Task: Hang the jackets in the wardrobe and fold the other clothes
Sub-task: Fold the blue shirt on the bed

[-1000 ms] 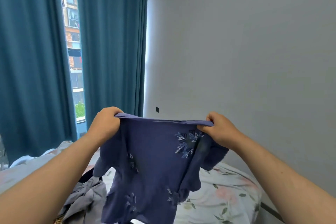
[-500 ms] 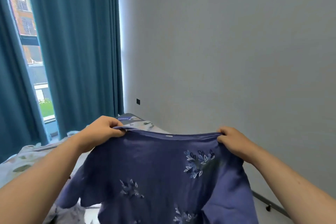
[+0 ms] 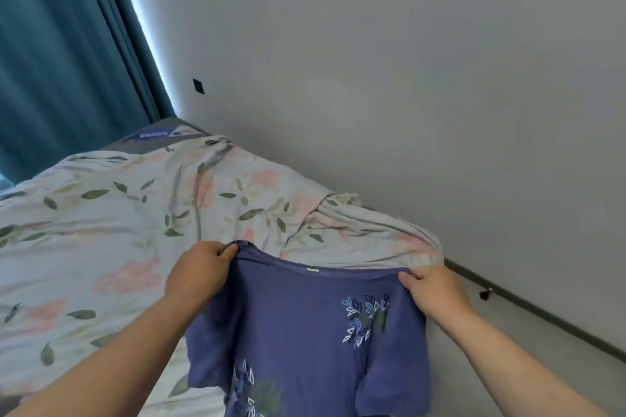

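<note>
Shirt: one blue-purple short-sleeved shirt (image 3: 298, 332) hung in the air, stretched flat between both hands, just above the near edge of the bed (image 3: 101, 230); its hem ran out of frame below.
Left hand: the left hand (image 3: 196, 276) gripped one shoulder of the shirt beside the neckline, its fingers (image 3: 227, 251) curled tightly round the fabric.
Right hand: the right hand (image 3: 435, 293) gripped the other shoulder, fingers (image 3: 411, 278) pinching the cloth the same way.
Progress: the shirt was spread out by the shoulders but not yet laid down or creased, so this fold looked to be at its start. No folded pile, jacket or wardrobe showed, so how much of the task was finished could not be judged.
Left to do: probably laying the shirt on the floral sheet, folding it, then the remaining clothes and jackets.
Count: one shirt, two leaf prints visible on it, two hands, one bed.
Surroundings: a teal curtain (image 3: 50, 44) at the left, a plain grey wall (image 3: 406, 78) behind the bed.
</note>
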Demonstrator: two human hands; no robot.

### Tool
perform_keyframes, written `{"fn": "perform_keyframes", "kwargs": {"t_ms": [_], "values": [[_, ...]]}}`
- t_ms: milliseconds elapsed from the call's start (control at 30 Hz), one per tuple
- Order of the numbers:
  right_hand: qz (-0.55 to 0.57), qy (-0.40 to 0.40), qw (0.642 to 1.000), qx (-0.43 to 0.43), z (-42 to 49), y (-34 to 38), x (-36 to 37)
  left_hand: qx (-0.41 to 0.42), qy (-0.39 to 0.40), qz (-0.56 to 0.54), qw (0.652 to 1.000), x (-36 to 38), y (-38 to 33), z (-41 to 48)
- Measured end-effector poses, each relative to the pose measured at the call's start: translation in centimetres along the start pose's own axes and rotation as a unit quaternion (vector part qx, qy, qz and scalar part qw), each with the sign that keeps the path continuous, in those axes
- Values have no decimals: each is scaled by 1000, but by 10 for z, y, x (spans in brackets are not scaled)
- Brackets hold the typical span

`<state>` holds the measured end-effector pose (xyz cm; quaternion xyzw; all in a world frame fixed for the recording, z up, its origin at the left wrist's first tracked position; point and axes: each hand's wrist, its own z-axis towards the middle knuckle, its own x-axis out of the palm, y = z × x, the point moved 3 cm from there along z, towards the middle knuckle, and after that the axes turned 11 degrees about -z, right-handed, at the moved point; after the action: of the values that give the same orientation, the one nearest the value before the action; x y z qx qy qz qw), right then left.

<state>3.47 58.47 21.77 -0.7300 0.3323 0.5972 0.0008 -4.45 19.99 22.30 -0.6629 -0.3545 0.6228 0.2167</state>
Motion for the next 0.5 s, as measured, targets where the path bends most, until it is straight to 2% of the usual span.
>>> {"fn": "perform_keyframes", "kwargs": {"t_ms": [67,133,200,233,333,500], "values": [[170,34,981,86,43,-30,44,-55,3,-84,995,61,21,33],[304,78,933,174,78,-47,86,-126,9,-215,968,122,44,61],[373,90,902,199,118,-58,127,-138,-12,-235,962,175,63,92],[375,71,905,189,141,-64,147,-124,-25,-220,967,199,71,108],[254,-28,962,99,210,-78,191,-56,-65,-180,980,260,83,155],[116,-79,990,-9,327,-79,233,46,-17,-60,997,339,91,244]]}}
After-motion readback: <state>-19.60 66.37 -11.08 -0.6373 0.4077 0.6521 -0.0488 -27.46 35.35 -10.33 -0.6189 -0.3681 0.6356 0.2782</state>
